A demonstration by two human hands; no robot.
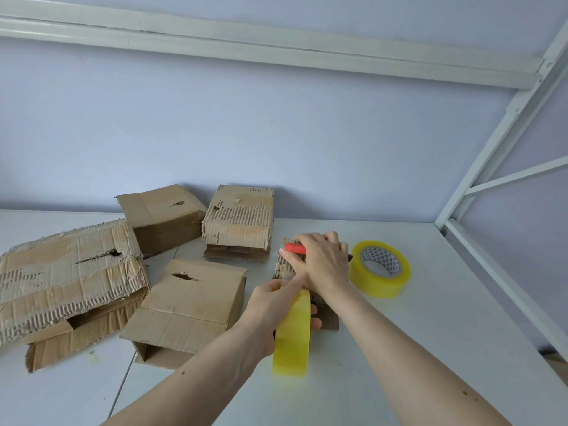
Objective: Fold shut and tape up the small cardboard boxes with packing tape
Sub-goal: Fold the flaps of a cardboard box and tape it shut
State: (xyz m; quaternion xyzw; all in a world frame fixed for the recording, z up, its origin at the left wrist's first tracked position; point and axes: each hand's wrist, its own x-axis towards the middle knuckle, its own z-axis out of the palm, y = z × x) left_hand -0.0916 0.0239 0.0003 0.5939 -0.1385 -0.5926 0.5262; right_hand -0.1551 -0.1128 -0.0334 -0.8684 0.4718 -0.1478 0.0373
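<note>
A small torn cardboard box stands on the white table, mostly hidden behind my hands. My left hand grips a roll of yellow packing tape held on edge just in front of the box. A strip of tape runs from the roll up to the box. My right hand lies on top of the box and grips a red-handled cutter, whose red end sticks out to the left.
A second yellow tape roll lies flat to the right of the box. Several worn cardboard boxes sit to the left and behind: a large one, one in front, two at the back. A white metal frame rises at right.
</note>
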